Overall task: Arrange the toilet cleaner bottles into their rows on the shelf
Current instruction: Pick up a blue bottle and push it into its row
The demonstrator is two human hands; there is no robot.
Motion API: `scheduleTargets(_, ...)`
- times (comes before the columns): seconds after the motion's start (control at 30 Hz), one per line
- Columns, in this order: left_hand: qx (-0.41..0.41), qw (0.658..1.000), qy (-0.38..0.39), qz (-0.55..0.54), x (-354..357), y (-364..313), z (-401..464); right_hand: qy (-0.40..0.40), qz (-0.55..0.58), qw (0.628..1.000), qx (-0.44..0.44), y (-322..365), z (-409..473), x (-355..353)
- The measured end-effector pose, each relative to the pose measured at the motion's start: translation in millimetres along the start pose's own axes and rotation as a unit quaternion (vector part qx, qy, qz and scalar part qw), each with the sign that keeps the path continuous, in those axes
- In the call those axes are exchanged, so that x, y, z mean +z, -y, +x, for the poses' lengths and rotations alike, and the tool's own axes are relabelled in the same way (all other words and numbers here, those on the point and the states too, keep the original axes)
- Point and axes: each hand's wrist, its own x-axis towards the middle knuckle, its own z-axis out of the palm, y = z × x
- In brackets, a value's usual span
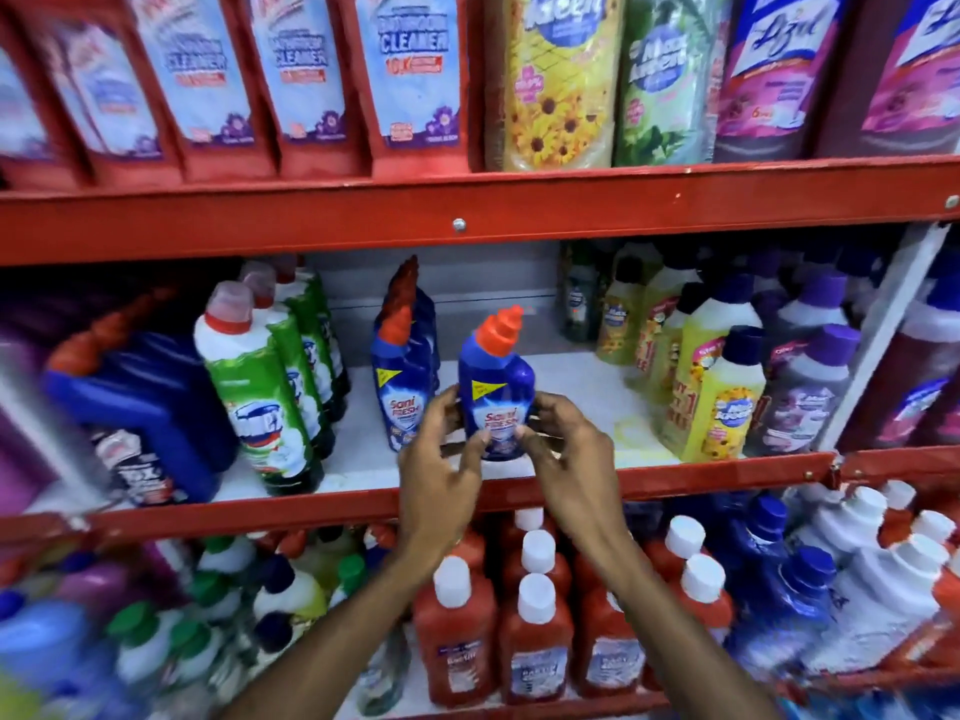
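At the far left of the middle shelf [519,488], a large dark blue jug [150,402] with a red cap leans at about nine o'clock of the view. Just to its right stands a row of green-and-white toilet cleaner bottles [265,392] with red-and-white angled caps, running back toward the shelf wall. Next comes a row of blue Sani Fresh bottles [402,387] with orange nozzles, one behind another, upright.

Near the centre of the view, a single blue Sani Fresh bottle [497,387] stands upright near the front edge of the white shelf board, just beside the blue row at its three o'clock. The left hand [441,459] curls around the bottle's left side, thumb on the front label and fingers touching its flank. The right hand [566,449] grips the opposite side, thumb on the label, fingers wrapped behind. Both hands are closed on this bottle; whether its base rests on the board cannot be told.

To the bottle's right lies a bare stretch of white board, then yellow bottles [722,402] with dark caps, then purple-capped grey bottles [810,397] at three o'clock.

Above, at twelve o'clock, hang red bathroom cleaner pouches [410,70]; below, at six o'clock, stand red bottles with white caps [535,641].
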Motion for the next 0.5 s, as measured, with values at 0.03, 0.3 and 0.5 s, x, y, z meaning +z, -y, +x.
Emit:
scheduleTargets(0.03,0.003,1.000,-0.020,0.011,-14.1,3.2,-0.3,0.010,0.008,1.000,-0.003,4.8,-0.5,14.1)
scheduleTargets(0.3,0.001,0.996,-0.040,0.078,-71.1,25.0,5.9,0.057,0.001,0.998,-0.002,14.5,2.8,88.1)
scheduleTargets(0.5,-0.031,0.994,0.019,0.099,-77.1,49.3,11.3,0.071,-0.019,0.997,0.030,-0.9,-2.0,100.6)
